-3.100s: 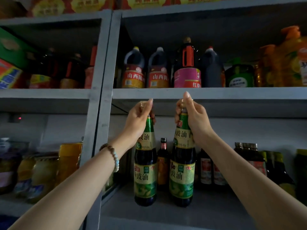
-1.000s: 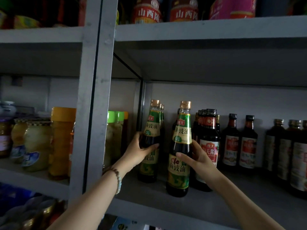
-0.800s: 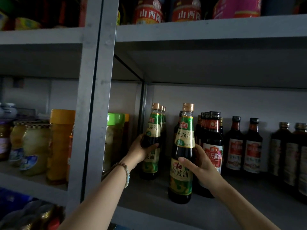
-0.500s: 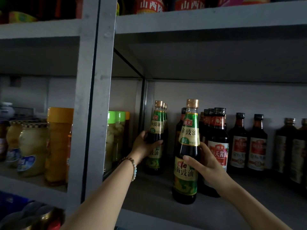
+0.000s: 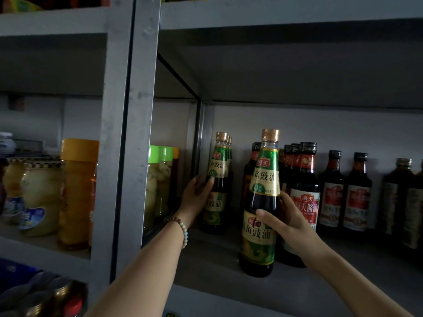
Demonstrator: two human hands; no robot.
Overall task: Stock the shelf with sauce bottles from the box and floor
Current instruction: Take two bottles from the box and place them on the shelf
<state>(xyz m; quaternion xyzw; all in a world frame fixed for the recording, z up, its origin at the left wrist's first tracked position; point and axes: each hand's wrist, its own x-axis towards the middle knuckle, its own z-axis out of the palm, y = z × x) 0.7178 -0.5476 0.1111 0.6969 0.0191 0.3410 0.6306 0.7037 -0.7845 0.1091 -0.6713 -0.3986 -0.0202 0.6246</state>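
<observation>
Right hand [image 5: 289,221] wrapping the belly of the near sauce bottle [image 5: 261,202], thumb lying across the front of the lower label, the other fingers curling behind the dark glass; grip closed firmly round it. Bottle sitting mostly left of the palm, standing upright, long axis vertical, gold cap pointing up, base resting on the grey shelf board [image 5: 212,264] near the front edge.

Left hand [image 5: 196,197] cupping the far sauce bottle [image 5: 217,186] from the left side, thumb tip pressing at the bottom edge of the neck label, palm against the glass; fingers behind hidden, so closing only partly visible, though clearly holding it. Also standing upright, cap up, set farther back and to the left, close to the rear corner post. Matching gold caps [image 5: 229,139] showing just behind it in a row. Beaded bracelet [image 5: 180,227] circling the left wrist.

Crowding right of the near bottle: dark bottles with red labels [image 5: 305,202], all upright, running in rows toward the far right along the back wall, the nearest one just behind the right hand's fingers.

Dividing the two bays: a grey upright post [image 5: 130,133]. Left of it, on the neighbouring shelf, glass jars of pale fruit [image 5: 41,193], a tall orange-lidded jar [image 5: 77,193] holding yellow-orange contents, and green-lidded jars [image 5: 158,184] filled with pale pieces, sitting just inside the post.
</observation>
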